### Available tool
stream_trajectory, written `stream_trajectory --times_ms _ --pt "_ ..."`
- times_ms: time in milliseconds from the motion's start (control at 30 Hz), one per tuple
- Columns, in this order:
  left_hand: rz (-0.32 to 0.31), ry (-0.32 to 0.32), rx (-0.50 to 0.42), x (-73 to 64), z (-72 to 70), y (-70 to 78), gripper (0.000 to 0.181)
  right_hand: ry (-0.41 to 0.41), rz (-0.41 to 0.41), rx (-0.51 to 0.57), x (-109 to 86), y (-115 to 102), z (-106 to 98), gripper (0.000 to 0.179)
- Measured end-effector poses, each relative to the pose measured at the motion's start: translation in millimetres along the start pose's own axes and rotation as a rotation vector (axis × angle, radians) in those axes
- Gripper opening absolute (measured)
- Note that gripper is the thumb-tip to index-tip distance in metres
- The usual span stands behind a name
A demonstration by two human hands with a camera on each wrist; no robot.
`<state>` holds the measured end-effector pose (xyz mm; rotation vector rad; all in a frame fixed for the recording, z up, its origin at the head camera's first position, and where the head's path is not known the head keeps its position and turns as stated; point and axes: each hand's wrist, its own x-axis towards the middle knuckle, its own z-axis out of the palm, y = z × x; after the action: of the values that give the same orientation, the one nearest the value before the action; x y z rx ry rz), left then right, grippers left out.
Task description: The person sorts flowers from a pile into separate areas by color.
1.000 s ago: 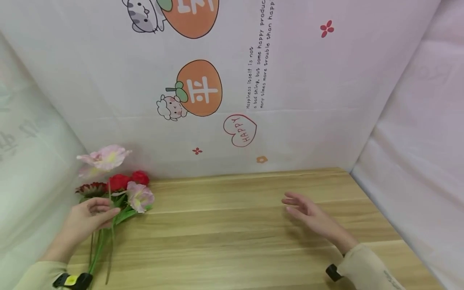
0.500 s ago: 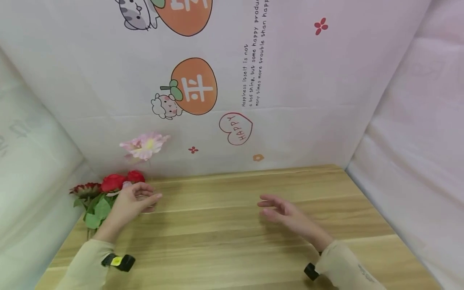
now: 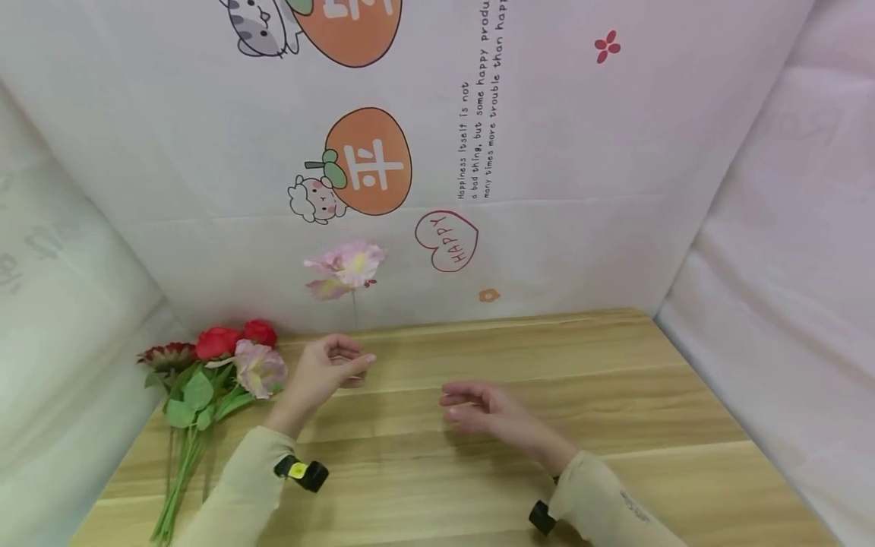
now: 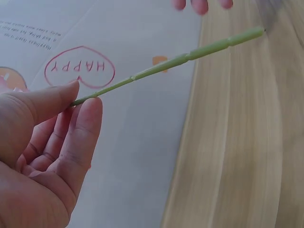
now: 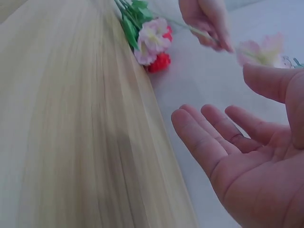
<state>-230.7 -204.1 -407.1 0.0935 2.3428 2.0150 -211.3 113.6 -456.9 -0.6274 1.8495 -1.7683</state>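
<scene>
In the head view my left hand [image 3: 328, 372] is raised over the middle-left of the table and holds an artificial flower [image 3: 352, 264] upright, its pink-and-white bloom above the fingers. The left wrist view shows thumb and forefinger pinching its thin green stem [image 4: 185, 58], whose thicker end sticks out past the fingertips. My right hand [image 3: 481, 410] hovers to the right, palm turned toward the left hand, fingers relaxed and holding nothing. In the right wrist view, the fingers [image 5: 197, 137] are spread a little, with the flower beyond them.
A bunch of artificial flowers lies at the table's left side, with red roses [image 3: 219, 343], a dark red bloom [image 3: 167, 357], a pink flower [image 3: 260, 368] and green stems [image 3: 181, 479]. White printed cloth [image 3: 547, 152] encloses the wooden table [image 3: 424, 486] at back and sides.
My left hand has carried the pink flower from beside the bunch rightward toward the table's middle. My right hand has moved left, so the two hands are closer together.
</scene>
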Motion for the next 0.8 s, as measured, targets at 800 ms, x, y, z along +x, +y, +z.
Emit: stream_trajectory --times_ms 800 --pt "0.081 -0.046 -0.098 13.6 67.1 8.1 0.036 0.119 0.011 0.053 23.7 2 44 0.024"
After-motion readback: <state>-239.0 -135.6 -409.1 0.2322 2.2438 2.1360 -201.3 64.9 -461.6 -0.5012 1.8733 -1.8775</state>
